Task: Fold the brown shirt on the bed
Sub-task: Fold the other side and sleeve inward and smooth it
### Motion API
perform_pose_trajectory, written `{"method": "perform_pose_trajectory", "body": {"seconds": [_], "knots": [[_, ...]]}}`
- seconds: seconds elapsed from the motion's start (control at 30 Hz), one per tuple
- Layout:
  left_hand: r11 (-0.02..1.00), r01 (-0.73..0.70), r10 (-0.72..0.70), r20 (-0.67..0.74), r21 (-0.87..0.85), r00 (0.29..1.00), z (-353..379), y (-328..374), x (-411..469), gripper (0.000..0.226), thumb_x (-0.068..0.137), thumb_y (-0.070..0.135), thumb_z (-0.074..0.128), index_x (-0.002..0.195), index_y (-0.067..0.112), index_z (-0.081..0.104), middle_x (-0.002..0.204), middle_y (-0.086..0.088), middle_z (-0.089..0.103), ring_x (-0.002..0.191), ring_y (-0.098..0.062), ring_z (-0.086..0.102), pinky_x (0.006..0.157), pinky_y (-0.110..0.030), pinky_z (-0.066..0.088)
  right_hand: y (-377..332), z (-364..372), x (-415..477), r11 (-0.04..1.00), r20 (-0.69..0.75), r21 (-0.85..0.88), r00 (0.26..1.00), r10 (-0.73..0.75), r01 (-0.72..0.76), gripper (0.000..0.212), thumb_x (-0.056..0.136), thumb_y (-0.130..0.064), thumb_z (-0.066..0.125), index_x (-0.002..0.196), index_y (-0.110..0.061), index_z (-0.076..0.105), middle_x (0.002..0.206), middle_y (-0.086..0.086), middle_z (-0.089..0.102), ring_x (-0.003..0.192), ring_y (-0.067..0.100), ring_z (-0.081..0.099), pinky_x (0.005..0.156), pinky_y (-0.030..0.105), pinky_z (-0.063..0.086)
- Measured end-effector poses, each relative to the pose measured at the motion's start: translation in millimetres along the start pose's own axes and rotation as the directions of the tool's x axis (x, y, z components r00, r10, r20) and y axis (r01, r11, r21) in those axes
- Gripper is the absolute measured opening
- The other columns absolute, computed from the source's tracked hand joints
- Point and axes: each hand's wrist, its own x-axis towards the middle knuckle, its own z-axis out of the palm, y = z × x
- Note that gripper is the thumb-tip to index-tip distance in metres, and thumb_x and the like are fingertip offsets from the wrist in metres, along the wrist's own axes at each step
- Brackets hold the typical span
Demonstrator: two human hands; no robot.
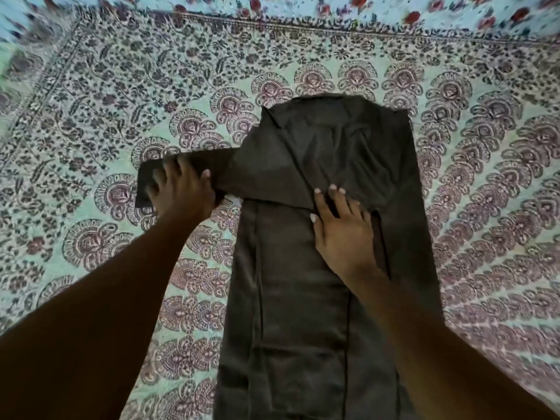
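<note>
Head view: the brown shirt (pixel 300 313) lies flat on the bed (pixel 115 86), about midway between the bed's left and right sides; it runs as a long narrow strip from the near edge of the picture toward the far side; its side parts are turned in over the body, so lengthwise creases run down the strip. At the far end the cloth is wider and rumpled, with a diagonal fold crossing it from upper left to lower right. One sleeve (pixel 224 168) sticks out sideways toward the bed's left side, lying flat on the sheet.

The left grip (pixel 181 189) rests on the outer end of that sleeve; its fingers are spread and laid over the cloth, the thumb on top, so the grip is released and presses rather than clasps; the fingers are blurred. The right grip (pixel 342 231) lies palm down on the middle of the shirt, just below the diagonal fold; its fingers are straight and close together, their tips touching the fold's edge, the thumb out to the side; it too is released and pressing flat. Both bare forearms reach in from the near corners.

The bed's sheet is pale green, printed with purple and dark floral motifs and a banded border; beyond the border, along the far edge, lies a light blue cloth (pixel 333 10) with red flowers.
</note>
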Motion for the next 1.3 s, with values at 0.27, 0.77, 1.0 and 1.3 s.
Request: {"method": "perform_pose_trajectory", "body": {"seconds": [0.27, 0.77, 1.0, 1.3], "knots": [[0.971, 0.224, -0.227, -0.032, -0.086, 0.973, 7.9, -52.2, -2.4, 0.078, 0.1, 0.051, 0.05, 0.157, 0.007, 0.017, 0.166, -0.023, 0.016, 0.15, -0.049, 0.017, 0.117, -0.068, 0.017, 3.7, 7.6, -5.3, 1.0, -0.033, 0.019, 0.999, -0.017, 0.018, 0.051, 0.105, -0.036, 0.041, 0.153, -0.021, 0.045, 0.161, 0.009, 0.039, 0.147, 0.028, 0.035, 0.115, 0.049, 0.03], [0.733, 0.153, -0.208, -0.004, -0.663, 0.978, -40.8, -9.0, -55.1, 0.029, 0.087, 0.029, 0.068, 0.114, 0.018, 0.072, 0.117, -0.015, 0.063, 0.111, -0.035, 0.063, 0.089, -0.044, 0.054, -2.5, -36.5, -10.1, 0.943, 0.342, 0.29, 0.938, 0.058, -0.164, 0.058, 0.102, -0.034, 0.054, 0.157, -0.022, 0.036, 0.165, 0.005, 0.029, 0.153, 0.026, 0.024, 0.122, 0.048, 0.028], [0.595, -0.534, 0.482, -0.265, -0.601, 0.835, -61.4, 40.9, -197.8, 0.013, 0.082, 0.022, 0.061, 0.095, 0.024, 0.059, 0.103, 0.003, 0.064, 0.097, -0.021, 0.062, 0.086, -0.039, 0.051, -6.4, -118.2, -65.1, 0.098, 0.427, 0.868, 0.831, 0.356, -0.488, 0.04, 0.104, -0.051, 0.046, 0.112, -0.021, 0.071, 0.103, 0.0, 0.072, 0.092, 0.015, 0.069, 0.079, 0.029, 0.049], [0.421, -0.541, 0.837, 0.083, -0.728, 0.54, -9.0, 35.3, -371.0, 0.032, 0.087, 0.014, 0.058, 0.115, 0.024, 0.068, 0.115, 0.004, 0.07, 0.106, -0.015, 0.063, 0.092, -0.012, 0.041, 33.9, -155.3, -227.3, -0.094, 0.641, 0.728, 0.627, 0.443, -0.679, 0.049, 0.074, -0.038, 0.089, 0.115, -0.018, 0.071, 0.109, 0.006, 0.078, 0.103, 0.026, 0.074, 0.095, 0.052, 0.058]]}}
